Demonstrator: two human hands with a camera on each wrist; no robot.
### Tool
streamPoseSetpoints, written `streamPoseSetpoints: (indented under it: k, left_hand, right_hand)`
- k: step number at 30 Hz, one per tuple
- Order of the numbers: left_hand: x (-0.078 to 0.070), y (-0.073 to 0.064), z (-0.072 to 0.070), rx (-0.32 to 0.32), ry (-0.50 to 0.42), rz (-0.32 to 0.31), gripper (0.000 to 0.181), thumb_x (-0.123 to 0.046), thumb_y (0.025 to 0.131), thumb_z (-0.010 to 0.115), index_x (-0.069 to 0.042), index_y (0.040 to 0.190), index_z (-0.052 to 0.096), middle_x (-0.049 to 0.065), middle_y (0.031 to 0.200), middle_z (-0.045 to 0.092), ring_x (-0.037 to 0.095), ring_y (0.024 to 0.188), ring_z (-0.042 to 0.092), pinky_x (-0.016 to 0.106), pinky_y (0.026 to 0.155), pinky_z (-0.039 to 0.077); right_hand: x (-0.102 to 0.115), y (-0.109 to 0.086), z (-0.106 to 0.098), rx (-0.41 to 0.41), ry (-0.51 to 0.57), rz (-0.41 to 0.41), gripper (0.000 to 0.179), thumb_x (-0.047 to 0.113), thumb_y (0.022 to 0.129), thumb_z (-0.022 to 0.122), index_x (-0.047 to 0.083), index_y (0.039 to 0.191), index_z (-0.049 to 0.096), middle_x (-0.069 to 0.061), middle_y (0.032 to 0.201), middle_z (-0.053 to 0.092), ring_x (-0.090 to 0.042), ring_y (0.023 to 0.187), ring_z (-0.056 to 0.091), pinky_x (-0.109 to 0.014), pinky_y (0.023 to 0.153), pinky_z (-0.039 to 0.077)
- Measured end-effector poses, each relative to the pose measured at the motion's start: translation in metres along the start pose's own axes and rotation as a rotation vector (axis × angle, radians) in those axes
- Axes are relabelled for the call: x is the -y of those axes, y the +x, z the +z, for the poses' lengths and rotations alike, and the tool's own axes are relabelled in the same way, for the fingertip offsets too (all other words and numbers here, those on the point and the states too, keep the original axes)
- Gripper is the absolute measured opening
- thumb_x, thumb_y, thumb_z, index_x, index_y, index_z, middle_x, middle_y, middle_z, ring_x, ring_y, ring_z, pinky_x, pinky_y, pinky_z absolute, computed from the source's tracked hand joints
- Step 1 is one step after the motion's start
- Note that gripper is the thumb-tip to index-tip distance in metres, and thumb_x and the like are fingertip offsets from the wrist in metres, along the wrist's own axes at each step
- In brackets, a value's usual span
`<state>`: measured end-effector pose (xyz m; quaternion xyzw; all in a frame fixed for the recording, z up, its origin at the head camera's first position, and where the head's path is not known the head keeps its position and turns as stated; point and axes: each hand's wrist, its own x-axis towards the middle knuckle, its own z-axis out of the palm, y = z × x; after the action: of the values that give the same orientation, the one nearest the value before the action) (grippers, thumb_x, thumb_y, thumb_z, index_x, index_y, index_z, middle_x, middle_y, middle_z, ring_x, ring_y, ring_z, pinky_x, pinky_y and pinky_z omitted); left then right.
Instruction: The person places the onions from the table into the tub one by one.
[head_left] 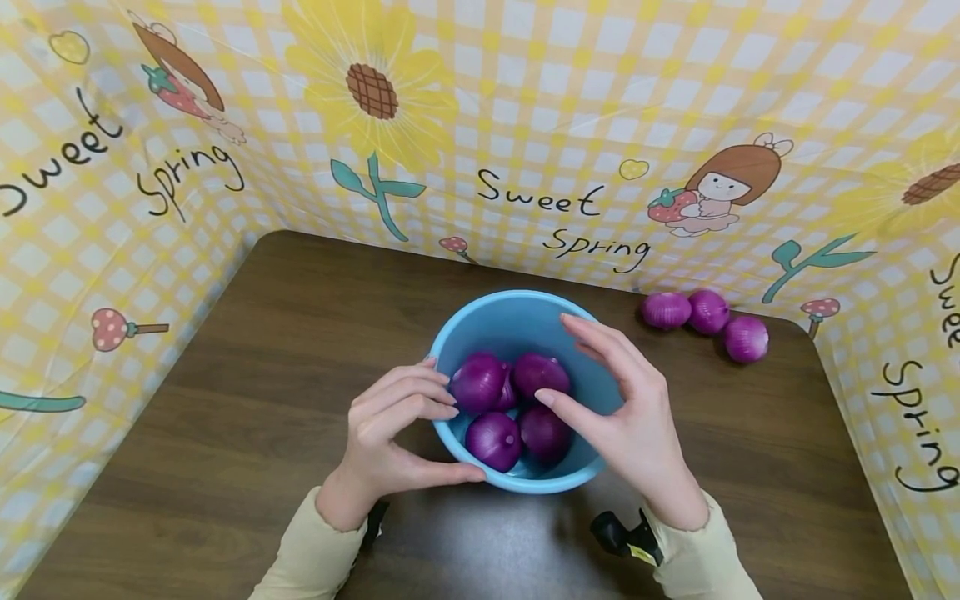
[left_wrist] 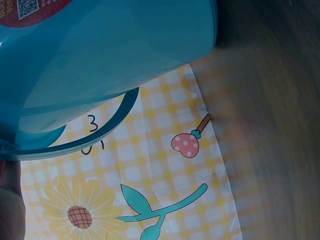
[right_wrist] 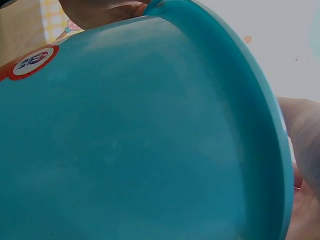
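Note:
A light blue bucket (head_left: 517, 297) stands on the table with several purple onions (head_left: 492, 442) lying inside. At its left side my left hand (head_left: 397, 425) holds the rim, fingers over the left edge and thumb along the front. My right hand (head_left: 630, 408) reaches over the right rim, thumb extended above the onions and fingers spread near the back right edge, nothing between them. In the right wrist view the bucket wall (right_wrist: 150, 125) fills most of the picture, with part of the right hand (right_wrist: 305, 130) beyond the rim. A label (left_wrist: 30, 10) shows on the bucket's outside in the left wrist view.
Three more purple onions (head_left: 708, 312) sit close together at the back right of the brown wooden table (head_left: 225, 417). A yellow checked cloth (head_left: 525, 100) with flowers and lettering stands around the table's back and sides. Black wrist devices (head_left: 618, 533) show below the hands.

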<state>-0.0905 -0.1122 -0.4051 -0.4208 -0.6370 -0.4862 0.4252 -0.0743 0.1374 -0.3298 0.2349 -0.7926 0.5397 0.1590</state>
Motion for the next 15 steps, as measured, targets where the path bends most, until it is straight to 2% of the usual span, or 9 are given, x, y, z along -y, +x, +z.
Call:
streamPoseSetpoints:
  k: [5,9,15]
  left_hand:
    - [0.0,0.0,0.0,0.005,-0.004,-0.005,0.056,-0.05,0.068,0.094,-0.001,0.077,0.069,0.012,0.079,0.069,0.032,0.079,0.067,0.053,0.094,0.056]
    - [0.0,0.0,-0.001,0.004,-0.006,-0.006,0.056,-0.05,0.067,0.095,-0.001,0.078,0.069,0.012,0.079,0.069,0.032,0.08,0.067,0.053,0.094,0.056]
    - [0.0,0.0,-0.001,0.004,-0.007,-0.003,0.057,-0.05,0.067,0.095,0.0,0.078,0.069,0.012,0.079,0.069,0.032,0.08,0.067,0.053,0.094,0.056]
  right_hand:
    - [0.013,0.003,-0.002,-0.016,0.006,-0.014,0.068,-0.017,0.072,0.083,-0.006,0.135,0.06,-0.01,0.133,0.063,-0.027,0.122,0.059,-0.042,0.105,0.05]
    - [0.013,0.003,-0.004,-0.028,0.014,-0.015,0.068,-0.019,0.071,0.082,-0.006,0.135,0.06,-0.012,0.132,0.063,-0.028,0.122,0.059,-0.045,0.106,0.049]
    - [0.013,0.003,-0.007,-0.043,0.006,0.002,0.067,-0.02,0.072,0.081,-0.006,0.135,0.06,-0.01,0.133,0.063,-0.027,0.122,0.058,-0.042,0.107,0.049]
